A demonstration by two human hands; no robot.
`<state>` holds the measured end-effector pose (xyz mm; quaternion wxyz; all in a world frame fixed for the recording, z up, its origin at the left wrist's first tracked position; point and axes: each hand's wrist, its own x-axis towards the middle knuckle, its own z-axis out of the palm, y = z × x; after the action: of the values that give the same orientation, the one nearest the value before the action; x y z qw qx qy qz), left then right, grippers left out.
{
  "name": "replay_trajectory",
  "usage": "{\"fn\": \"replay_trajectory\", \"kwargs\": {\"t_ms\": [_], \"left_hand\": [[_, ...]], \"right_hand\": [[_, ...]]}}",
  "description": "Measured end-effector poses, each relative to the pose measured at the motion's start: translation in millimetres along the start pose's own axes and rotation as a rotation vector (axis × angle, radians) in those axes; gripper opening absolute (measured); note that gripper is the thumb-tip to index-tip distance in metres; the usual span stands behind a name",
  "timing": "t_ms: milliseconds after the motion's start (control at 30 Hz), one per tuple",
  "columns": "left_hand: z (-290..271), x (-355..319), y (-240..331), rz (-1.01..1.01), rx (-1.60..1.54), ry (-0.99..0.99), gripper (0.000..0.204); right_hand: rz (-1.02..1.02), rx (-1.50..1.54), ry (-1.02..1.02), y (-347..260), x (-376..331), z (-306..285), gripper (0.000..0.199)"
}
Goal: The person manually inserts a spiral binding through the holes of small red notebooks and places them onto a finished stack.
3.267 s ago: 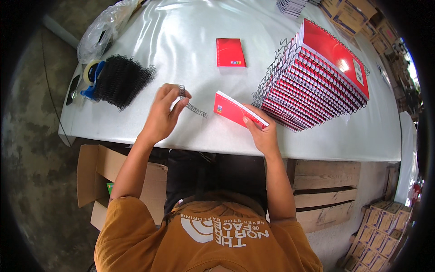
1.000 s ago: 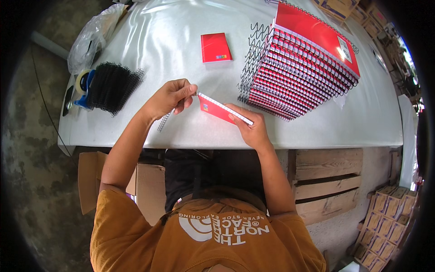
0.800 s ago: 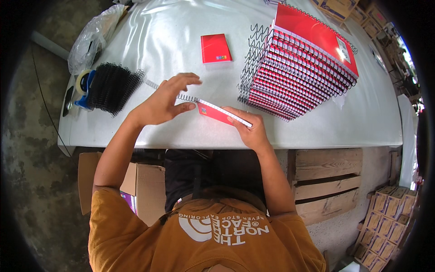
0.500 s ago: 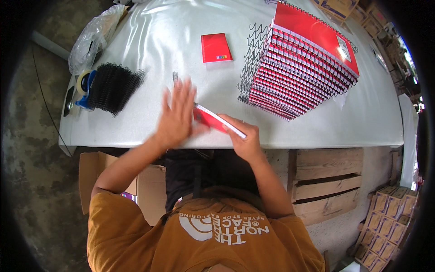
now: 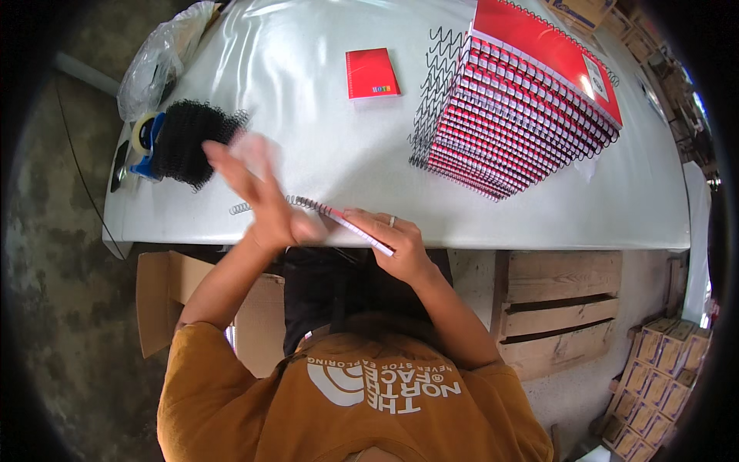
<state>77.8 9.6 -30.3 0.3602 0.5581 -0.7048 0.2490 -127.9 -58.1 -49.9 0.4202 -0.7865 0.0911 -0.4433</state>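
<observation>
My right hand (image 5: 394,240) grips a thin red notebook (image 5: 360,229), seen nearly edge-on at the near edge of the white table (image 5: 323,154). A metal spiral wire (image 5: 305,202) runs along the notebook's left end, and its loose tip (image 5: 240,208) sticks out to the left. My left hand (image 5: 260,192) is flat and blurred with its fingers spread. Its palm heel rests on the spiral, right beside my right hand.
A tall stack of red spiral notebooks (image 5: 523,108) stands at the right, with loose zigzag wires (image 5: 433,85) against it. A small red notebook (image 5: 372,73) lies further back. Black coils (image 5: 192,138), a tape dispenser (image 5: 145,142) and a plastic bag (image 5: 162,58) sit left. A cardboard box (image 5: 163,300) lies below.
My left hand went from pinching the spiral at the notebook's end to an open flat palm sweeping over it. The notebook has tilted more onto its edge.
</observation>
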Motion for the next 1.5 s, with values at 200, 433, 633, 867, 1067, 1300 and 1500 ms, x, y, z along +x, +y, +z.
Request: {"fn": "replay_trajectory", "kwargs": {"t_ms": [200, 433, 633, 867, 1067, 1300, 1500], "left_hand": [[6, -43, 43, 0.541, -0.134, -0.269, 0.117], [22, -56, 57, 0.138, -0.263, -0.315, 0.116], [12, 44, 38, 0.151, 0.139, 0.044, 0.109], [16, 2, 55, 0.101, -0.059, -0.105, 0.086], [14, 10, 67, 0.057, -0.239, -0.393, 0.054], [6, 74, 45, 0.019, -0.458, -0.584, 0.026], [2, 89, 35, -0.041, -0.485, -0.786, 0.016]], "right_hand": [[0.058, -0.062, 0.028, 9, -1, -6, 0.041], [0.159, -0.006, 0.029, 8, -4, 5, 0.04], [0.03, -0.009, -0.059, 8, 0, 7, 0.045], [0.162, 0.113, -0.092, 10, 6, -5, 0.042], [0.344, 0.167, -0.052, 25, 2, -3, 0.017], [0.351, 0.115, 0.068, 20, 14, 0, 0.021], [0.486, 0.12, -0.012, 29, 8, 1, 0.027]]}}
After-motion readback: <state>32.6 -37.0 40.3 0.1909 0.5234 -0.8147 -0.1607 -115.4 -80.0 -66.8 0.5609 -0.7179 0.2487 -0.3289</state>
